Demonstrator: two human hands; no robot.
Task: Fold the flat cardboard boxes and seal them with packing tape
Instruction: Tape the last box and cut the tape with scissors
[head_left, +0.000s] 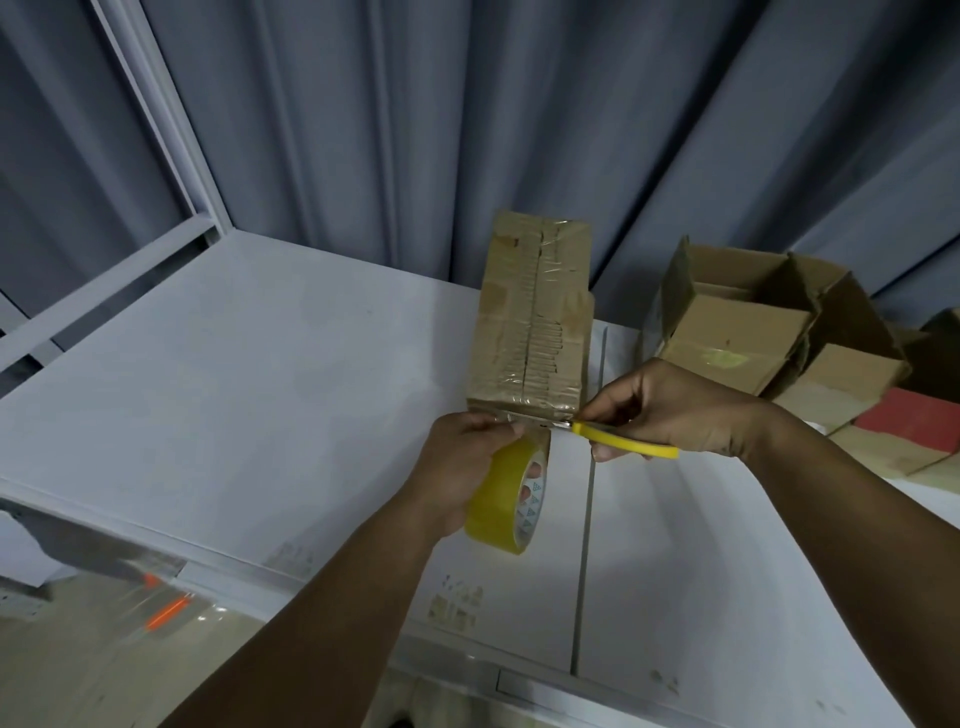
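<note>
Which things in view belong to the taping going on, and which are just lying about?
In use: taped cardboard box; tape roll, gripped by the left hand; yellow-handled cutting tool, held by the right hand at the box's near edge.
Lying about: open cardboard boxes at right; red box beside them; blurred orange-marked item at lower left.

Left hand (457, 467) grips tape roll (498, 501); right hand (675, 405) grips cutter (631, 442).
</note>
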